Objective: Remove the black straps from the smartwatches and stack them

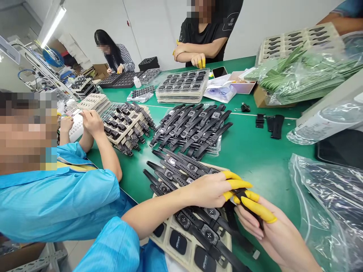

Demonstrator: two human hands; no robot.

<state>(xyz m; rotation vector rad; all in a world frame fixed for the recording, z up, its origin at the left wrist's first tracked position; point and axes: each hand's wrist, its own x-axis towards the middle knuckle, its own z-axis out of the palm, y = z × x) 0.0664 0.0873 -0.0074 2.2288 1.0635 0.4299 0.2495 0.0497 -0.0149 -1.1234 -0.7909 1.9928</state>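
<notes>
Head view shows us at a green surface (255,151) full of black watches. Both our hands meet over a tan tray (181,226) close to us. Our left hand (210,189) reaches across from the left, arm stretched out flat over the tray, and its yellow-capped fingers (238,184) pinch one watch strap (241,194) at its top end. Our right hand (263,223) comes up from the lower right, palm turned partly up, and its yellow-capped fingers hold the same strap from the other side. So both grips are closed tight on this one strap, just above the tray's right edge. We think the work is only partly done. Some watches (204,230) already lie in the tray's slots, and a few slots near the bottom look like they hold only dark pads. A loose row of watches (172,166) rests just past the tray, and a bigger pile (193,128) sits farther back, so much seems left. A person in a blue coat (56,204) works at our left beside stacked trays (124,126). Clear plastic bags (326,211) lie at our right.
</notes>
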